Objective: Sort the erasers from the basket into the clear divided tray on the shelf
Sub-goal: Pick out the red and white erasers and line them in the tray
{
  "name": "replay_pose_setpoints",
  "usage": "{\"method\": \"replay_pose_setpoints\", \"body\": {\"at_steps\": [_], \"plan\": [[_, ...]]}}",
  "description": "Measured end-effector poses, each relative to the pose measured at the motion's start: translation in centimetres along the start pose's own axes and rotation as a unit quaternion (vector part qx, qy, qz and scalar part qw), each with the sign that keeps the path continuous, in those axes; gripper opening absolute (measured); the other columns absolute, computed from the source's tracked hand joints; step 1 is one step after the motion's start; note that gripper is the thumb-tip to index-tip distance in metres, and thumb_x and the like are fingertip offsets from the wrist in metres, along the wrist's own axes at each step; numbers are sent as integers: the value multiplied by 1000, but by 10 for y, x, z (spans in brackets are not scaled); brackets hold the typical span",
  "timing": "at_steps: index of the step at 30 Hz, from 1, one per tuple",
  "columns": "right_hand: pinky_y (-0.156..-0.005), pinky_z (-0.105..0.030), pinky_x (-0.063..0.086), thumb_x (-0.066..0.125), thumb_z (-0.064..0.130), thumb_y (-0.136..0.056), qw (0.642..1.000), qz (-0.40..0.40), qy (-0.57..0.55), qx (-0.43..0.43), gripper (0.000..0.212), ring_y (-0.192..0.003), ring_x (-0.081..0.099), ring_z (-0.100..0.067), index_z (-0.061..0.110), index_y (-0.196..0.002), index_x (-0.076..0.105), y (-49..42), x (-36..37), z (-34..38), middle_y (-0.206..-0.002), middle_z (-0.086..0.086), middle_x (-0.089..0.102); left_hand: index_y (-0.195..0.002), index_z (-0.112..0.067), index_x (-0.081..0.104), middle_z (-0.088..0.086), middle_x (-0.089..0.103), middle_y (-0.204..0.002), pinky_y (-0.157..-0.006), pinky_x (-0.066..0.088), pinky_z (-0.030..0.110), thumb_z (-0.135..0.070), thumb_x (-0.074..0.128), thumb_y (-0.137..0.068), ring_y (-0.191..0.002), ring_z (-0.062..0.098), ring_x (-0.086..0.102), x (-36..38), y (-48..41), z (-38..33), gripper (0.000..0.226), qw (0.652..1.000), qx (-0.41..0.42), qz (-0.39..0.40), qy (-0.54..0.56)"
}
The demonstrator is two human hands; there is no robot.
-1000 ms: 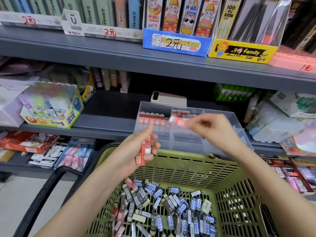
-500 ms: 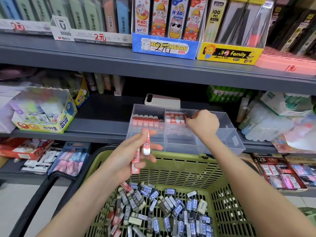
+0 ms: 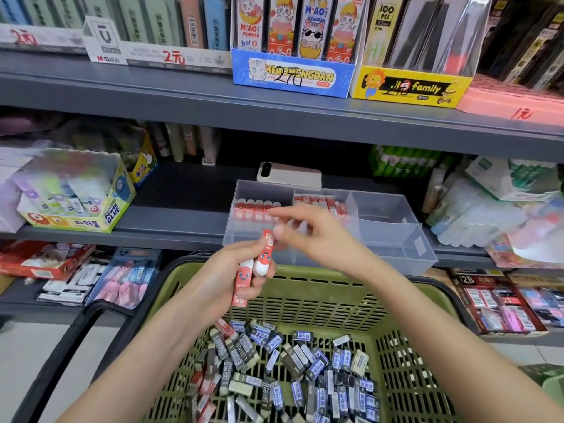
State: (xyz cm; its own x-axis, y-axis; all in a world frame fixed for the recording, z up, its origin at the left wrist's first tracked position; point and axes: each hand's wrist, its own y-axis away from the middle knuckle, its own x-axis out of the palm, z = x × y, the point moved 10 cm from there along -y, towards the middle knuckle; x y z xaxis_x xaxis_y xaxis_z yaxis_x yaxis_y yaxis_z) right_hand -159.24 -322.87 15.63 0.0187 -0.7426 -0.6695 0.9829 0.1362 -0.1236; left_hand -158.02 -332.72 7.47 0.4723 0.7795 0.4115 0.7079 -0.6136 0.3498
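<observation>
Left hand (image 3: 227,271) is gripping two red erasers (image 3: 242,280) upright, just in front of the clear tray (image 3: 396,245) and over the basket (image 3: 351,288). Right hand (image 3: 317,236) is reaching for the top of one, but its grip is too blurry to tell if it's pinching yet. Imo it should be taking one at a time by the top end, then lining it up beside the sorted rows (image 3: 258,209) at the tray's far left. The hands are hiding the tray's near-left sections.

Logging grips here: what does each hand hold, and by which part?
Left hand grips two red erasers around their middles; right hand touches one's top end, grip unclear.
</observation>
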Motion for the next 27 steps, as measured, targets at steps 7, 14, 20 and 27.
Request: {"method": "replay_pose_setpoints", "body": {"at_steps": [7,14,20,27], "plan": [[-81,-22,36,69,26,-83,987,95,120,-56,17,-88,46,-9,18,-98,70,13,12,22,-92,3,62,-78,-7,70,10,57,-64,-33,26,14,-20,63,-76,-44,8,40,7,4,1,16,999,-15,41,-13],[-67,-24,33,64,26,-86,965,99,223,-98,15,-71,46,-11,18,-96,57,22,19,34,-74,3,57,-98,1,57,11,60,-67,-36,29,14,-42,65,-79,-49,9,44,1,2,-10,48,999,27,-2,-43],[-61,-22,36,66,24,-84,982,92,158,-52,14,-69,50,-9,17,-83,55,7,15,20,-77,5,60,-88,-6,50,11,58,-66,-40,33,17,-29,67,-77,-52,12,48,-3,4,-18,31,999,28,-13,37],[-58,-30,49,72,3,-74,994,-74,36,65,31,-57,59,-18,16,-86,47,-59,-33,-32,-71,-7,64,-96,-5,56,14,61,-89,-67,53,25,28,39,-78,-79,20,66,-31,8,-37,41,991,80,-101,18]]}}
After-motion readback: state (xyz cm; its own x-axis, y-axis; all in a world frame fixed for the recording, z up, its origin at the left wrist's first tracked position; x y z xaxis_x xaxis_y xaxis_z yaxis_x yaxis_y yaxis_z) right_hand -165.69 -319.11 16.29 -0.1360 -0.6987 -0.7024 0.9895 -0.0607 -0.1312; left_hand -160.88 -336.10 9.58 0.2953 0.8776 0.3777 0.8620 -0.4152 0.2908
